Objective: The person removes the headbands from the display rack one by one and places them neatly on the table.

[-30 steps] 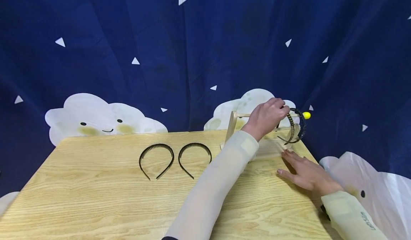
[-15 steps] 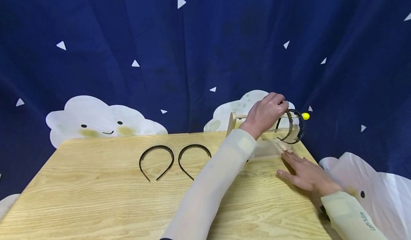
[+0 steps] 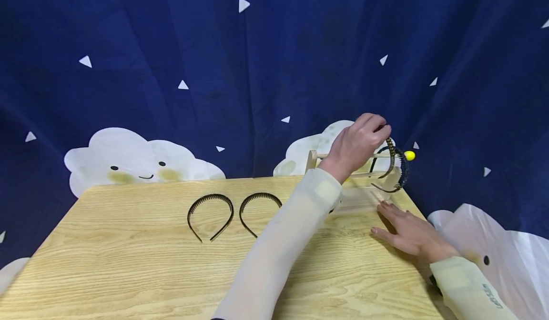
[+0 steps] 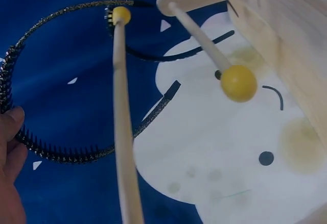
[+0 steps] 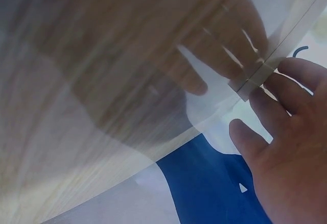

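My left hand (image 3: 358, 141) pinches the top of a dark, glittery toothed headband (image 3: 391, 154) above the wooden rack (image 3: 358, 200) at the table's far right. In the left wrist view, my left hand (image 4: 11, 157) grips that headband (image 4: 66, 158) by its toothed curve, and its open loop hangs around the rod (image 4: 121, 106). A black headband (image 3: 404, 172) hangs farther out, near the yellow ball (image 3: 409, 155) on the rod's end. My right hand (image 3: 407, 229) lies with its fingers extended, fingertips touching the rack's base; the right wrist view shows the base edge (image 5: 250, 87) under them.
Two black toothed headbands lie on the wooden table, one at centre-left (image 3: 210, 196) and one (image 3: 259, 195) partly hidden by my left forearm. A second rod with a yellow ball (image 4: 238, 83) shows in the left wrist view. A dark blue curtain (image 3: 253, 72) hangs behind the table.
My left hand has risen slightly, lifting the glittery headband it holds, so that headband now sits higher than the black one beside it. My right hand stays at the rack's base.
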Available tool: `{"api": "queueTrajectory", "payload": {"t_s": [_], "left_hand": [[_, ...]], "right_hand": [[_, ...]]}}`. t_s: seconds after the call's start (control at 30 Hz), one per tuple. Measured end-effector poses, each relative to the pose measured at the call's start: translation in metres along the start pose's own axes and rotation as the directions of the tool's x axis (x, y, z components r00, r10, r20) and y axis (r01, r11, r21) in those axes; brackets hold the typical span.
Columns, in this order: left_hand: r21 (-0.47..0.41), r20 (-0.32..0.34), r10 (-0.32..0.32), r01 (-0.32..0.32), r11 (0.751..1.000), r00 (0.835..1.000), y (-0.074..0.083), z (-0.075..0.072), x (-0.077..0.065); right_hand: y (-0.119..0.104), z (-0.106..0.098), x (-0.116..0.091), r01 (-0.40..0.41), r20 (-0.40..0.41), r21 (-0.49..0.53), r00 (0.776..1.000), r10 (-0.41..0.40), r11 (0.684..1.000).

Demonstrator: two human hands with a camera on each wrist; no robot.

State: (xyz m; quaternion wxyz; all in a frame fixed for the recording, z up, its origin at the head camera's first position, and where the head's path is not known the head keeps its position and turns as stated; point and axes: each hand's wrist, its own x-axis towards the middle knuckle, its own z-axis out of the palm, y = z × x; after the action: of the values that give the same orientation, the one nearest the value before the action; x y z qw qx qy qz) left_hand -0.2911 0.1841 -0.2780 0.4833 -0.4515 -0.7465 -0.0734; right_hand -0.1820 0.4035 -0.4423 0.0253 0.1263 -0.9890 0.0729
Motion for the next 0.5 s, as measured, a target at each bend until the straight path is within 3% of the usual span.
{"api": "queueTrajectory", "payload": {"t_s": [0.3, 0.5], "left_hand": [[0.07, -0.05, 0.036, -0.033, 0.997, 0.998, -0.005, -0.014, 0.003], [0.061, -0.088, 0.04, -0.034, 0.998, 0.995, -0.01, -0.022, 0.005]], "right_hand": [[0.0, 0.0, 0.0, 0.001, -0.003, 0.002, 1.0, -0.001, 1.0], [0.0, -0.001, 0.001, -0.004, 0.006, 0.0, 1.0, 0.004, 1.0]]}}
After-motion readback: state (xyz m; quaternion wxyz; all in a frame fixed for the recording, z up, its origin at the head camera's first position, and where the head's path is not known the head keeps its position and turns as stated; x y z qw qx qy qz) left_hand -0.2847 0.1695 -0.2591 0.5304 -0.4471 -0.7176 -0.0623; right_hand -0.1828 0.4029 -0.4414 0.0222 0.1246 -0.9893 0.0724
